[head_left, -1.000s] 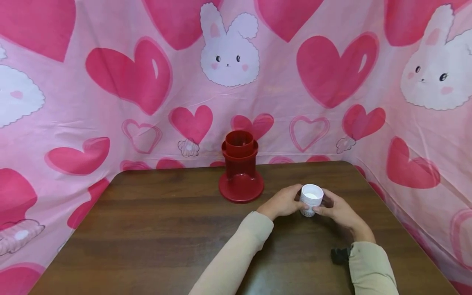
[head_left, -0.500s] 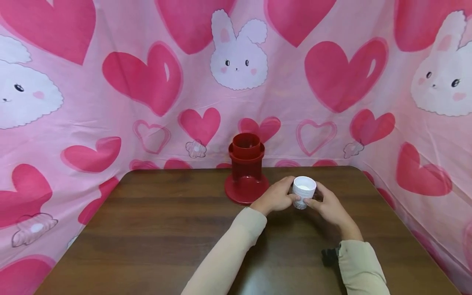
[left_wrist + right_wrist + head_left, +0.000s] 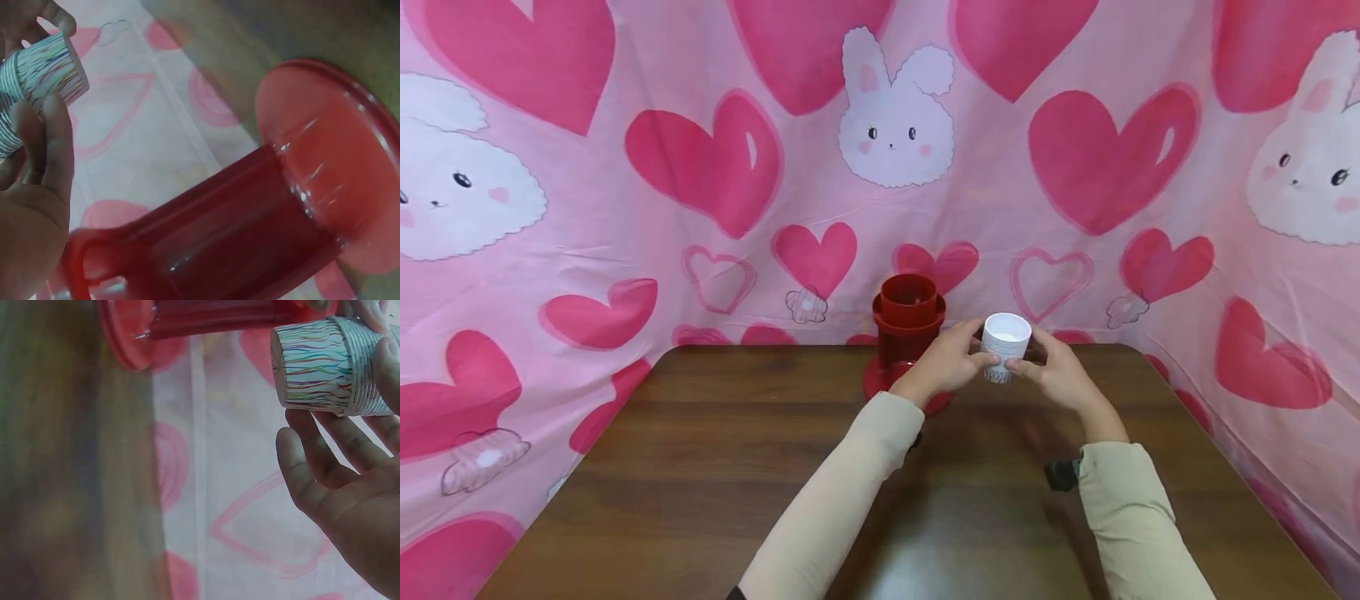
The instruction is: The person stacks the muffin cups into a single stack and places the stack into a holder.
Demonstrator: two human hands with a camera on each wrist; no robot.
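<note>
A stack of white paper cups (image 3: 1004, 343) with thin coloured wavy lines is held upright above the table, its open mouth facing up. My left hand (image 3: 952, 360) grips the stack from the left, thumb on the near side. From the other side my right hand (image 3: 1060, 372) holds it too, thumb in front and fingers behind. The stacked rims and patterned lowest cup (image 3: 315, 365) show in the right wrist view. Just left of the stack stands a red cup dispenser (image 3: 910, 312) on a round base, partly hidden by my left hand.
The brown wooden table (image 3: 700, 467) spreads out below my arms. Behind it and along the sides hangs a pink cloth (image 3: 745, 283) printed with hearts and rabbits. A small dark object (image 3: 1062, 475) sits at my right cuff.
Both hands have lifted the stack of paper cups and moved it left, closer to the red dispenser. The head view has shifted slightly left.
</note>
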